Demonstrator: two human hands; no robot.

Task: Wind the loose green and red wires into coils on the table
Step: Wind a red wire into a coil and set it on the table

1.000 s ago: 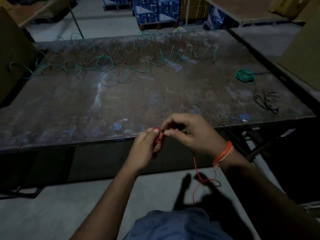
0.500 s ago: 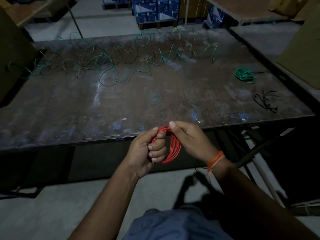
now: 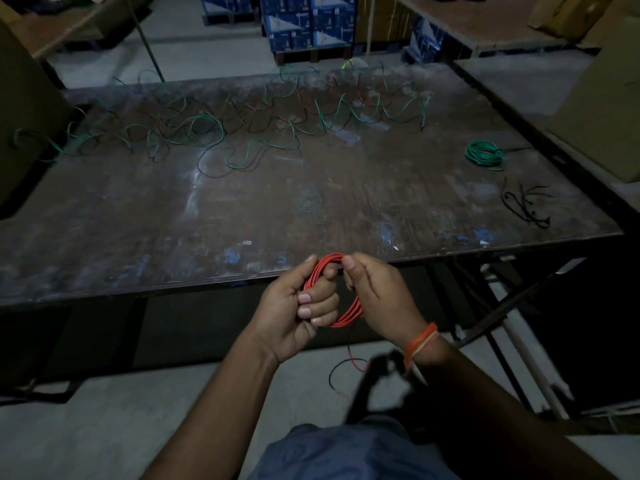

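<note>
the red wire coil (image 3: 348,308) is held in the air just in front of the table's near edge, over the floor. the left hand (image 3: 298,313) has its fingers curled through the loop and clenched on it; the right hand (image 3: 375,289) grips the coil's far side, thumb pressed on the top. a loose red tail (image 3: 351,358) hangs from the coil toward the floor. an orange band (image 3: 420,342) sits on the right wrist.

the table (image 3: 311,209) is a dark, worn slab with scuffed pale and blue patches. along its far half lies a tangle of loose green and red wires (image 3: 207,133), spread from the left edge to right of centre. a wound green coil (image 3: 484,154) rests near the right edge, and nearer, a few short black strands (image 3: 526,206).

beyond the table are stacked blue boxes (image 3: 308,22) on a grey floor, and cardboard boxes (image 3: 602,109) stand to the right.
</note>
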